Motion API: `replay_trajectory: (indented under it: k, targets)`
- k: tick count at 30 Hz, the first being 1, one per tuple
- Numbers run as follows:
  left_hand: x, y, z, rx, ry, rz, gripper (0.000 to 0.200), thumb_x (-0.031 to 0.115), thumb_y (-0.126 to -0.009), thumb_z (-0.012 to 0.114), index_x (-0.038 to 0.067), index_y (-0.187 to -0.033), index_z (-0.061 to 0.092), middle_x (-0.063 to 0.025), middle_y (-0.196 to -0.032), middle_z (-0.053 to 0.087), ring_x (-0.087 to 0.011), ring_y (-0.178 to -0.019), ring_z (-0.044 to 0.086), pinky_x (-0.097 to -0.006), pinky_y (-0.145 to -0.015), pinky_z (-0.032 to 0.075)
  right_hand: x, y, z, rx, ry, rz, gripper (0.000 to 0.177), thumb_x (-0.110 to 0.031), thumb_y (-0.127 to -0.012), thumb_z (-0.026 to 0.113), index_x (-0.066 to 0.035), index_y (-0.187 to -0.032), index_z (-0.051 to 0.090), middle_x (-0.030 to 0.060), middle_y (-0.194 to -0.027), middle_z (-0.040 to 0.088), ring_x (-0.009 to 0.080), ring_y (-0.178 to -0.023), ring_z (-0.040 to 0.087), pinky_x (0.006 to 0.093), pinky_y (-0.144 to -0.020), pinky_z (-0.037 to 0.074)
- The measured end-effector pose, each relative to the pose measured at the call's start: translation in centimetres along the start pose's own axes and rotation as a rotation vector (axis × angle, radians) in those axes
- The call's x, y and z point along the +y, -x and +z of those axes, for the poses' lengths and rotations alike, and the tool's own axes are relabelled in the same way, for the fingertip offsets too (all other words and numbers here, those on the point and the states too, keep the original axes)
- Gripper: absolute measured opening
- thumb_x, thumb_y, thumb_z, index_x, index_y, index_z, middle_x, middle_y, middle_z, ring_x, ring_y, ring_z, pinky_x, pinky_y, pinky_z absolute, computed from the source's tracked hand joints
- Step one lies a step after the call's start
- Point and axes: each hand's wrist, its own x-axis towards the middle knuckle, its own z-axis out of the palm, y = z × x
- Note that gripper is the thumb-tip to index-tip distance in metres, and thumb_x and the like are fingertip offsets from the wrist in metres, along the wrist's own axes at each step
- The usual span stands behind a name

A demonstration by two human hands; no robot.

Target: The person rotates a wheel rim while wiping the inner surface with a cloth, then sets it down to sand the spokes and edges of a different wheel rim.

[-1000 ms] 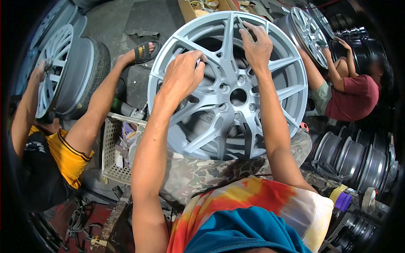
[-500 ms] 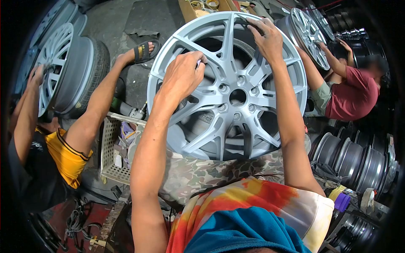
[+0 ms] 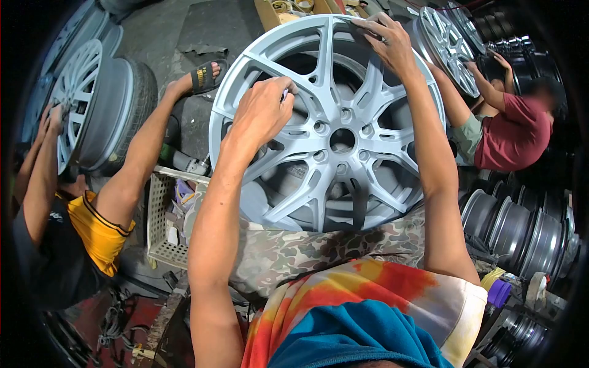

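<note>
A grey multi-spoke alloy wheel [image 3: 331, 211] faces up in front of me, its lower edge against the camouflage cloth [image 3: 319, 248] over my lap. My left hand [image 3: 262, 109] is closed above the upper-left spokes. A small purplish bit shows between its fingers; the rest of that piece is hidden. At the upper right, my right hand [image 3: 392, 43] reaches over the wheel's outer lip, fingers stretched out and fingertips touching it, thumb apart.
At left, a person in yellow shorts [image 3: 98, 224] handles another wheel [image 3: 80, 104] near a tire. A plastic basket [image 3: 161, 214] holds scraps. At right, a person in a maroon shirt [image 3: 512, 132] handles a wheel [image 3: 448, 52]. Several rims [image 3: 509, 227] are stacked below.
My right hand has moved slightly up and left along the wheel's lip. The wheel has shifted a little left in view, and my left hand slightly left with it.
</note>
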Motion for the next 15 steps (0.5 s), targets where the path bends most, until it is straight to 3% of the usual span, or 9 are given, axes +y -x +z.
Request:
replay_trajectory:
  k: [8,15]
  targets:
    - [-0.27,0.09,0.09,0.005,-0.005,0.000,0.020,0.010,-0.089,0.057,-0.002,-0.101,0.069,-0.0235,-0.099,0.071,-0.0431,-0.096,0.066,-0.0494,-0.087,0.051,0.90,-0.19,0.17,-0.002,-0.144,-0.057,0.036,-0.013,-0.091,0.070,-0.024,-0.125,0.074,0.0061,-0.109,0.067,0.0297,-0.098,0.065,0.0402,-0.090,0.052]
    - [-0.13,-0.21,0.27,-0.035,0.002,-0.018,0.021,0.010,-0.089,0.056,-0.003,-0.102,0.069,-0.0244,-0.097,0.070,-0.0436,-0.095,0.066,-0.0493,-0.087,0.051,0.49,-0.16,-0.12,-0.013,-0.055,-0.085,0.043,-0.013,-0.091,0.070,-0.026,-0.131,0.070,0.0064,-0.107,0.067,0.0309,-0.095,0.065,0.0402,-0.088,0.053]
